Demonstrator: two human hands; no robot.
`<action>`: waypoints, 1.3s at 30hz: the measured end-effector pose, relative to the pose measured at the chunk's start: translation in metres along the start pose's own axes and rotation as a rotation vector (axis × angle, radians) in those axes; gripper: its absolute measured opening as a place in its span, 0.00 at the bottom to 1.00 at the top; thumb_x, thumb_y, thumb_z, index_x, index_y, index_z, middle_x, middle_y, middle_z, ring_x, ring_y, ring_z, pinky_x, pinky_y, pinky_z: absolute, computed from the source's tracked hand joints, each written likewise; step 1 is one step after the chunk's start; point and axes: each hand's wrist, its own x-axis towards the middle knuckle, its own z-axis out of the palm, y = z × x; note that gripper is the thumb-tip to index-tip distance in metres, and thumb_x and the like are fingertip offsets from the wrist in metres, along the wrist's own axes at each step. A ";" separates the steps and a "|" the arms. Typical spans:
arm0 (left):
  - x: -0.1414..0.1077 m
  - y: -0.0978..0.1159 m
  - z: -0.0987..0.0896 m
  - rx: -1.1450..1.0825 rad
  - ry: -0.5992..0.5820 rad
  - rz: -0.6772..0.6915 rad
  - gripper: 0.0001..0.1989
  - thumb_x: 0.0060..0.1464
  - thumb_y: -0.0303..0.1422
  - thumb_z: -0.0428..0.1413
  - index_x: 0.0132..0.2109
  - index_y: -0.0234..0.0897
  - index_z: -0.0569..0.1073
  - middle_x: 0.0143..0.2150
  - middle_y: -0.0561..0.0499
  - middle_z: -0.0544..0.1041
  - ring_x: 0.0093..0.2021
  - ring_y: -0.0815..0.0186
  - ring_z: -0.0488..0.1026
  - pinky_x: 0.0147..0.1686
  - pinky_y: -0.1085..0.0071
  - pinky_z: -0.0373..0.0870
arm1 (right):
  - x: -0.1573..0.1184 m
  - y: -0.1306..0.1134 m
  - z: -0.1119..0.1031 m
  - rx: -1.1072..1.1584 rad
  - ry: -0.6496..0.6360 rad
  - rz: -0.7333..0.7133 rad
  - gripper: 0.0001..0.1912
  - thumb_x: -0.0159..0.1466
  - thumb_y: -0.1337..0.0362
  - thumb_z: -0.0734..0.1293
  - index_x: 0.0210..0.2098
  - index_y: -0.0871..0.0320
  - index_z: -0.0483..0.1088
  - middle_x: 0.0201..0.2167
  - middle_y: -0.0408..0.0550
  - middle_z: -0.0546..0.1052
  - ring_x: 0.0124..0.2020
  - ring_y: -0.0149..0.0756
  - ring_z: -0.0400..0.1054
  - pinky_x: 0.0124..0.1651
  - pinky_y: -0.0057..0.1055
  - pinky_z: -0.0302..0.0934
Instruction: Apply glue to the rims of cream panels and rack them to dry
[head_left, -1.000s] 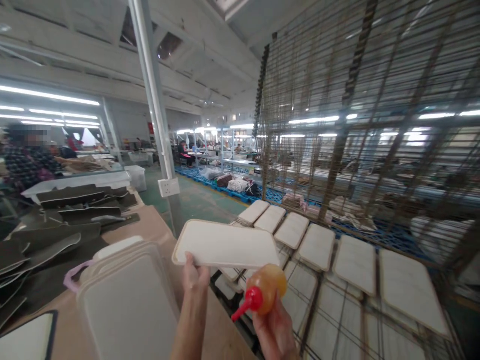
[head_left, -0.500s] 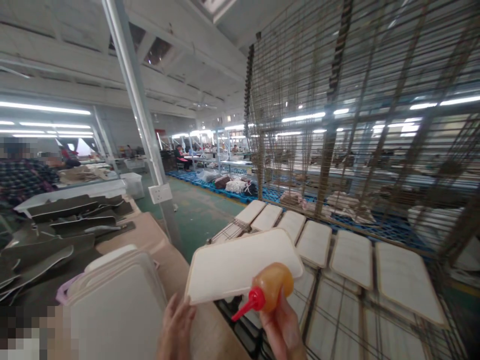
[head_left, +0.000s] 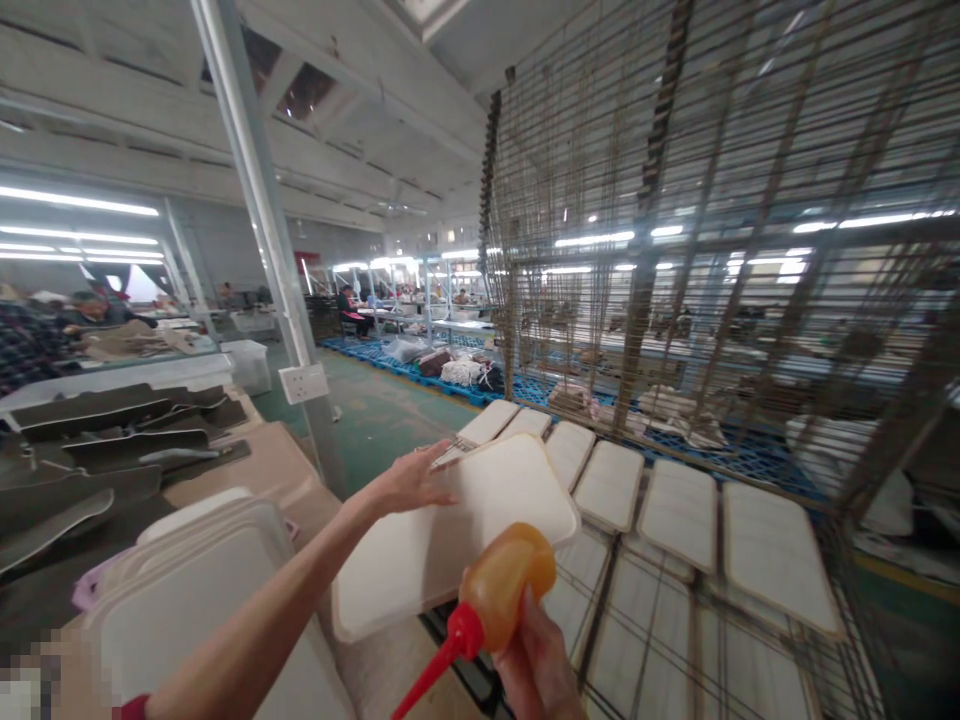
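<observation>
My right hand [head_left: 536,650] is wrapped around a squeeze bottle [head_left: 504,580] of amber liquid. Its red nozzle points down and to the left. Behind the bottle lies a pale rounded-corner panel [head_left: 480,505] with a tan edge, tilted across the table's edge. My left hand [head_left: 416,480] reaches over this panel at its far edge, fingers stretched out and apart; whether they touch it I cannot tell. A stack of similar pale panels [head_left: 195,590] stands to the left, beneath my left forearm.
Several panels [head_left: 679,510] lie in rows on a wire rack [head_left: 660,620] at right, with raised wire mesh shelves [head_left: 585,200] behind. A metal post [head_left: 262,220] with a socket box rises beyond the brown table [head_left: 277,455]. Dark curved pieces [head_left: 112,440] lie at left. People sit farther off.
My left hand has moved from the panel's near left corner up to its far edge. The bottle has come lower and closer, its nozzle steeper. The view has shifted slightly right.
</observation>
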 end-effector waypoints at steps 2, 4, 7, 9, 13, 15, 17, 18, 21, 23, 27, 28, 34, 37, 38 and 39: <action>0.012 -0.007 0.000 -0.025 -0.250 -0.035 0.21 0.26 0.22 0.68 0.35 0.34 0.78 0.38 0.45 0.80 0.48 0.49 0.73 0.47 0.60 0.69 | 0.001 0.002 0.003 -0.018 -0.017 -0.007 0.18 0.46 0.55 0.78 0.34 0.57 0.77 0.34 0.47 0.81 0.37 0.39 0.76 0.47 0.35 0.70; 0.018 -0.014 -0.005 -0.026 -0.405 -0.052 0.14 0.35 0.28 0.66 0.35 0.32 0.79 0.33 0.48 0.80 0.38 0.55 0.76 0.37 0.66 0.72 | 0.002 0.003 0.000 -0.037 -0.032 -0.019 0.20 0.46 0.55 0.78 0.36 0.58 0.76 0.36 0.49 0.81 0.38 0.39 0.76 0.44 0.34 0.71; 0.020 -0.019 -0.018 -0.012 -0.352 -0.068 0.15 0.38 0.32 0.65 0.36 0.30 0.80 0.30 0.48 0.79 0.31 0.58 0.75 0.28 0.71 0.71 | -0.004 0.000 -0.016 -0.051 -0.023 -0.018 0.19 0.49 0.55 0.77 0.37 0.58 0.76 0.36 0.49 0.81 0.40 0.41 0.75 0.45 0.37 0.70; 0.020 -0.019 -0.030 -0.008 -0.318 -0.089 0.18 0.37 0.32 0.66 0.39 0.31 0.80 0.32 0.47 0.80 0.30 0.58 0.75 0.27 0.70 0.71 | -0.011 -0.007 -0.031 -0.043 0.037 -0.012 0.18 0.49 0.55 0.76 0.36 0.58 0.76 0.35 0.49 0.81 0.40 0.43 0.75 0.45 0.39 0.70; 0.016 -0.021 -0.048 -0.043 -0.231 -0.130 0.29 0.31 0.24 0.68 0.47 0.33 0.79 0.30 0.48 0.80 0.29 0.59 0.76 0.26 0.71 0.72 | -0.016 -0.046 -0.042 -0.088 0.203 -0.058 0.18 0.45 0.58 0.79 0.33 0.59 0.77 0.33 0.50 0.81 0.36 0.40 0.76 0.44 0.36 0.70; 0.010 -0.024 -0.052 -0.086 -0.239 -0.208 0.31 0.30 0.21 0.67 0.48 0.34 0.78 0.31 0.47 0.81 0.29 0.58 0.77 0.26 0.70 0.72 | -0.008 -0.074 -0.031 -0.119 0.282 -0.275 0.21 0.42 0.57 0.79 0.34 0.56 0.77 0.33 0.47 0.81 0.35 0.38 0.75 0.44 0.35 0.70; 0.002 -0.024 -0.053 -0.153 -0.318 -0.329 0.31 0.31 0.19 0.66 0.48 0.34 0.78 0.35 0.45 0.81 0.32 0.55 0.78 0.29 0.66 0.74 | 0.005 -0.103 -0.012 -0.179 0.285 -0.459 0.23 0.40 0.57 0.80 0.35 0.55 0.76 0.33 0.45 0.81 0.35 0.36 0.74 0.46 0.33 0.68; -0.003 -0.023 -0.053 -0.185 -0.361 -0.379 0.30 0.31 0.19 0.66 0.48 0.33 0.78 0.38 0.44 0.81 0.34 0.53 0.78 0.31 0.64 0.75 | 0.011 -0.115 -0.003 -0.214 0.257 -0.539 0.24 0.40 0.57 0.80 0.36 0.55 0.76 0.33 0.44 0.81 0.36 0.34 0.74 0.46 0.31 0.67; -0.014 -0.014 -0.054 -0.228 -0.471 -0.434 0.29 0.34 0.18 0.65 0.49 0.34 0.78 0.40 0.43 0.81 0.38 0.50 0.78 0.36 0.59 0.75 | 0.027 -0.143 0.021 -0.324 0.136 -0.670 0.28 0.38 0.60 0.81 0.38 0.53 0.75 0.33 0.42 0.81 0.35 0.33 0.73 0.46 0.32 0.66; -0.019 -0.008 -0.055 -0.239 -0.510 -0.459 0.29 0.34 0.18 0.65 0.48 0.34 0.79 0.40 0.43 0.81 0.40 0.47 0.78 0.37 0.58 0.74 | 0.032 -0.152 0.029 -0.393 0.070 -0.697 0.28 0.37 0.62 0.81 0.39 0.52 0.75 0.31 0.42 0.81 0.33 0.32 0.73 0.45 0.32 0.67; -0.020 -0.002 -0.060 -0.254 -0.513 -0.556 0.29 0.31 0.18 0.66 0.46 0.35 0.79 0.42 0.43 0.80 0.45 0.44 0.75 0.40 0.58 0.74 | 0.035 -0.156 0.035 -0.476 0.010 -0.678 0.25 0.35 0.64 0.81 0.33 0.53 0.76 0.27 0.41 0.80 0.30 0.31 0.72 0.38 0.29 0.68; -0.021 -0.002 -0.062 -0.260 -0.490 -0.569 0.29 0.31 0.18 0.66 0.46 0.35 0.79 0.42 0.44 0.80 0.46 0.44 0.75 0.40 0.57 0.74 | 0.035 -0.156 0.036 -0.489 0.001 -0.667 0.24 0.34 0.64 0.81 0.32 0.53 0.76 0.26 0.41 0.79 0.29 0.31 0.72 0.37 0.29 0.68; -0.026 0.002 -0.065 -0.333 -0.402 -0.583 0.28 0.36 0.22 0.66 0.49 0.29 0.77 0.41 0.39 0.81 0.44 0.40 0.75 0.39 0.52 0.73 | 0.036 -0.155 0.038 -0.553 -0.037 -0.614 0.22 0.35 0.61 0.81 0.30 0.54 0.75 0.25 0.41 0.79 0.27 0.32 0.71 0.38 0.34 0.69; -0.030 0.009 -0.064 -0.298 -0.530 -0.592 0.29 0.36 0.19 0.65 0.50 0.25 0.75 0.45 0.38 0.80 0.48 0.42 0.73 0.43 0.58 0.72 | 0.034 -0.154 0.035 -0.569 -0.062 -0.602 0.22 0.36 0.61 0.80 0.31 0.53 0.75 0.25 0.40 0.79 0.28 0.34 0.72 0.44 0.40 0.68; -0.031 0.012 -0.064 -0.287 -0.570 -0.591 0.29 0.37 0.18 0.64 0.51 0.25 0.75 0.46 0.38 0.79 0.50 0.44 0.73 0.44 0.60 0.72 | 0.033 -0.153 0.034 -0.566 -0.065 -0.598 0.23 0.36 0.61 0.80 0.32 0.52 0.75 0.25 0.40 0.79 0.28 0.34 0.72 0.46 0.42 0.67; -0.032 0.014 -0.063 -0.283 -0.598 -0.589 0.28 0.38 0.18 0.63 0.51 0.24 0.74 0.47 0.38 0.79 0.50 0.45 0.72 0.44 0.61 0.72 | 0.032 -0.152 0.034 -0.560 -0.063 -0.593 0.24 0.36 0.61 0.80 0.33 0.52 0.74 0.26 0.40 0.79 0.28 0.34 0.72 0.47 0.43 0.66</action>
